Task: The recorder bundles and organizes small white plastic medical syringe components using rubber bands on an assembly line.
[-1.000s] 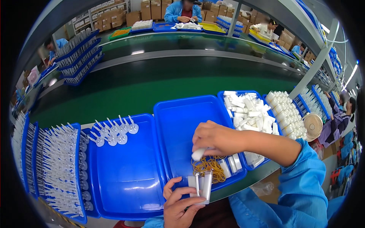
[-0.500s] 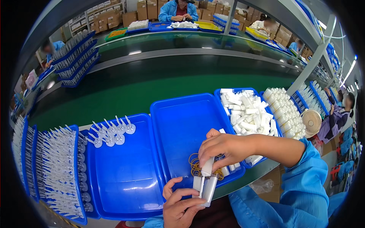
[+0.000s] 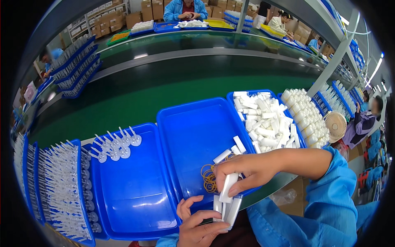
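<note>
My left hand (image 3: pixel 201 224), low in the middle, is closed around a small bundle of white rectangular pieces with clear plastic ends (image 3: pixel 233 210). Just above it, my right hand (image 3: pixel 251 171) pinches one more white piece (image 3: pixel 228 187) between thumb and fingers, its lower end against the bundle's top. Both hands are over the near edge of a blue tray (image 3: pixel 193 127). In that tray, tan rubber bands (image 3: pixel 208 181) lie in a loose heap beside a few loose white pieces (image 3: pixel 222 156). My right fingers hide part of the heap.
Left stands another blue tray (image 3: pixel 131 185) with clear, round-based stemmed parts (image 3: pixel 116 148) at its far end. Upright racks of similar parts (image 3: pixel 61 185) flank it. On the right are a tray of white pieces (image 3: pixel 267 119), stacked white parts (image 3: pixel 306 119) and a fan (image 3: pixel 335 125). A green conveyor (image 3: pixel 164 82) runs beyond.
The white piece in my right hand is slightly lower and shows more of its length. Loose white pieces in the middle tray have come into fuller view. My left hand keeps the bundle.
</note>
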Demonstrator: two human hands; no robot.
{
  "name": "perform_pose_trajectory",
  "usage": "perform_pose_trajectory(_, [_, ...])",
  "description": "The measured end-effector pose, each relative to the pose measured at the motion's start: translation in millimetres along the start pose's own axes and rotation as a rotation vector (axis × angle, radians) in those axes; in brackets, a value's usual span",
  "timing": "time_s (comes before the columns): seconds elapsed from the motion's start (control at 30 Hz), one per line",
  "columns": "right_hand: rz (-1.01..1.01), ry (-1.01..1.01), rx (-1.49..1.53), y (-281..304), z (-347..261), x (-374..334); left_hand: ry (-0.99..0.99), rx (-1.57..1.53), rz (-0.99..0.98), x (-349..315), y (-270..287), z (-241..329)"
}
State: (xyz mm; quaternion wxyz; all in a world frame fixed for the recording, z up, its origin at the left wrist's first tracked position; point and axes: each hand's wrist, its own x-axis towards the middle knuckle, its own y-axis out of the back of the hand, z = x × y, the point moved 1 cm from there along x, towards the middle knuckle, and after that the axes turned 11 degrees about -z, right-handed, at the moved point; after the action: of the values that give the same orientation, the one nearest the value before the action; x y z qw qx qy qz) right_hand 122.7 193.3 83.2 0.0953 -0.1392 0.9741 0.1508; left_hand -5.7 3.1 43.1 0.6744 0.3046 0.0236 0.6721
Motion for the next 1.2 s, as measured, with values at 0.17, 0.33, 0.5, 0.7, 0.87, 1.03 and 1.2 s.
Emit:
perform_pose_trajectory(0.17, [-0.042, -0.004, -0.031, -6.0, -3.2, 0.2, -0.050, 0.047, -0.001, -0.2, -0.7, -2.0])
perform_pose_trajectory(0.33, [-0.072, 0.207, -0.042, -31.4, -5.1, 7.8, -0.047, 0.017, 0.219, -8.3, -11.1, -10.3])
perform_pose_trajectory(0.5, [-0.048, 0.306, -0.213, -40.4, -19.0, 7.7, 0.095, -0.256, 0.215, -22.4, -14.4, -8.8])
perform_pose_trajectory(0.7, [-0.060, 0.573, -0.470, -56.9, -51.6, 23.3, 0.166, -1.518, -0.068, -7.8, -19.2, 2.3])
perform_pose_trajectory(0.87, [0.100, 0.522, -0.299, -31.1, -18.2, 37.4, 0.194, -1.470, -0.259, -24.6, -27.6, -20.5])
perform_pose_trajectory(1.03, [0.060, -0.023, -0.799, 34.5, 62.9, 52.0, 0.343, -1.295, -0.096, -7.5, -12.3, -3.1])
perform_pose_trajectory(1.2, [0.026, -0.002, -0.935, 37.8, 82.9, 58.7, 0.458, -1.135, 0.052, -7.0, -6.9, -4.8])
